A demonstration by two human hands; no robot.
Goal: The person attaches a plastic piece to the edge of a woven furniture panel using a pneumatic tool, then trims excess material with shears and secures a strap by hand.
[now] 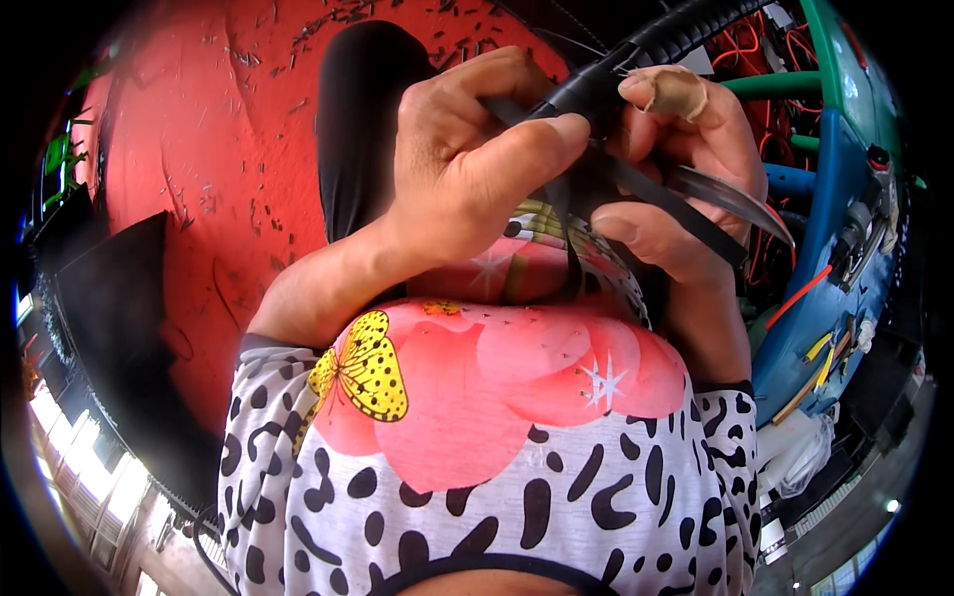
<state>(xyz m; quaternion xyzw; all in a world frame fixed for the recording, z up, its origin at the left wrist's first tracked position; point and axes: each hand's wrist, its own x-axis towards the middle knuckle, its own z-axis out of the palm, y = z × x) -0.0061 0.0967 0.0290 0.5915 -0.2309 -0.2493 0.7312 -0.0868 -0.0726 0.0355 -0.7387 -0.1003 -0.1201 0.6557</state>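
My left hand (467, 149) is closed around the end of a black corrugated tube (661, 45), thumb pressed on its dark wrapped part. The tube slants up to the right. A flat black strip (681, 209) runs from that end down across the front of my right hand (711, 149), and another thin black strip (566, 223) hangs below my left thumb. My right hand's fingers are curled around a curved silver metal tool (730, 196) with a red and dark edge; its kind is partly hidden. A beige wrap (676, 94) covers one right fingertip.
On the left spreads a red surface (199, 129) strewn with small black scraps. A blue tray-like ledge (810, 288) at the right carries tools, including a yellow-handled one (827, 368). Green bars (775, 84) and orange-red wires stand behind. A clear plastic bag (800, 452) lies lower right.
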